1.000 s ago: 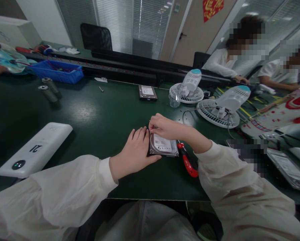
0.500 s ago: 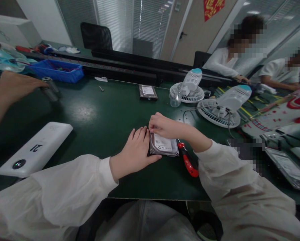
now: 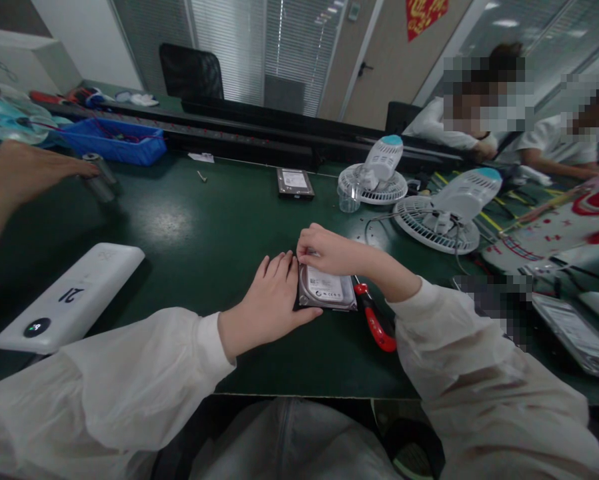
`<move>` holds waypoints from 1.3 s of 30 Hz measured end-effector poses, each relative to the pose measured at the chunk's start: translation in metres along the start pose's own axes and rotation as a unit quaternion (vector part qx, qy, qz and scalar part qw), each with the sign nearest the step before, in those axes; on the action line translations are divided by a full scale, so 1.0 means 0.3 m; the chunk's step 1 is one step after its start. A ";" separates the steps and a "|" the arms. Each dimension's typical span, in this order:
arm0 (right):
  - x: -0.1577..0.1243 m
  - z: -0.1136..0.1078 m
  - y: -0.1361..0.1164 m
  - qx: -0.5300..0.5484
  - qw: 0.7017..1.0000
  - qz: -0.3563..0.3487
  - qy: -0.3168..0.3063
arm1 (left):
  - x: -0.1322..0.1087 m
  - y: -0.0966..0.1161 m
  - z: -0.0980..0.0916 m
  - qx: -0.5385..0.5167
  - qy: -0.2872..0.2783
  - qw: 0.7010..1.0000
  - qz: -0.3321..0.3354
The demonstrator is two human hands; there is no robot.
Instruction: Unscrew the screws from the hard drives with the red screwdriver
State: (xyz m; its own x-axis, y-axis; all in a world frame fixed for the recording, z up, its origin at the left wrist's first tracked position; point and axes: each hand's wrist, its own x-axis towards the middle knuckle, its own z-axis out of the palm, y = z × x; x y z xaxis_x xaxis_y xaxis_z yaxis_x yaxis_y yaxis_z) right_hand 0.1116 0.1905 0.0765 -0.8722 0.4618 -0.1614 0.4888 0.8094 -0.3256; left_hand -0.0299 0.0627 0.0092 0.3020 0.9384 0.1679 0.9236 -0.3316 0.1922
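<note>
A silver hard drive (image 3: 327, 287) with a white label lies on the green table in front of me. Against its left side is my left hand (image 3: 269, 307), its fingers stretched forward along the edge and its thumb at the near corner, holding the drive in place. Over the drive's far left part, my right hand (image 3: 324, 250) is closed in a pinch; whatever the fingertips have between them is too small or hidden to make out. Just right of the drive, below my right wrist, lies a screwdriver (image 3: 377, 323) with a red and black handle.
A second hard drive (image 3: 294, 182) lies farther back. White fan parts (image 3: 442, 220) and a clear cup (image 3: 349, 198) stand right of it. A white power bank (image 3: 74, 297) lies at left. Another person's hand (image 3: 29, 170) touches metal cylinders (image 3: 99, 180) near a blue bin (image 3: 117, 140).
Both my hands and the hard drive stay nearly where they were. A person at the back right has shifted the head and arm slightly.
</note>
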 end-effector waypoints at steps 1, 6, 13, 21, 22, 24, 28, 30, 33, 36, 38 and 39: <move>0.000 0.000 -0.001 0.000 1.000 0.001 0.000 | 0.001 0.000 -0.001 0.000 -0.002 1.000 -0.001; -0.002 0.003 -0.002 0.001 1.000 0.002 0.001 | 0.002 0.000 -0.005 -0.004 -0.010 1.000 -0.004; -0.001 0.004 0.001 -0.004 1.000 -0.005 0.000 | 0.001 0.001 0.000 -0.003 -0.001 1.000 -0.001; -0.005 -0.001 -0.017 -0.023 1.000 0.006 -0.003 | 0.002 0.001 -0.001 -0.004 0.000 1.000 -0.002; -0.005 -0.001 -0.017 -0.028 1.000 0.006 -0.004 | 0.002 0.000 0.000 -0.003 0.000 1.000 -0.002; -0.006 0.000 -0.017 -0.034 0.999 0.003 -0.005 | 0.001 -0.001 0.001 -0.002 -0.002 1.000 -0.002; -0.006 0.003 -0.013 -0.039 0.999 0.000 -0.007 | 0.000 -0.003 0.004 -0.001 0.006 1.000 0.003; -0.005 0.004 -0.010 -0.035 0.999 -0.001 -0.005 | -0.001 -0.003 0.005 -0.004 0.012 1.000 0.004; -0.004 0.004 -0.007 -0.027 1.000 -0.005 -0.002 | -0.002 -0.003 0.005 -0.009 0.014 1.000 0.002; -0.005 0.000 -0.004 -0.020 1.000 -0.006 0.003 | -0.002 -0.003 0.007 -0.012 0.019 1.000 0.001; -0.007 -0.004 -0.005 -0.015 1.000 -0.004 0.004 | -0.002 -0.002 0.007 -0.013 0.019 1.000 0.002; -0.007 -0.005 -0.005 -0.011 1.000 -0.005 0.003 | -0.001 -0.002 0.006 -0.013 0.017 1.000 0.001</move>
State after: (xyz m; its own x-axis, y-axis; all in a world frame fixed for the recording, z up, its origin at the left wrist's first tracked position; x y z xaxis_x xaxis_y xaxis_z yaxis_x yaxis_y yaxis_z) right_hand 0.1128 0.1887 0.0788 -0.8765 0.4566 -0.1527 0.4812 0.8212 -0.3065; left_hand -0.0301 0.0628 0.0072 0.2948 0.9341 0.2015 0.9166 -0.3361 0.2167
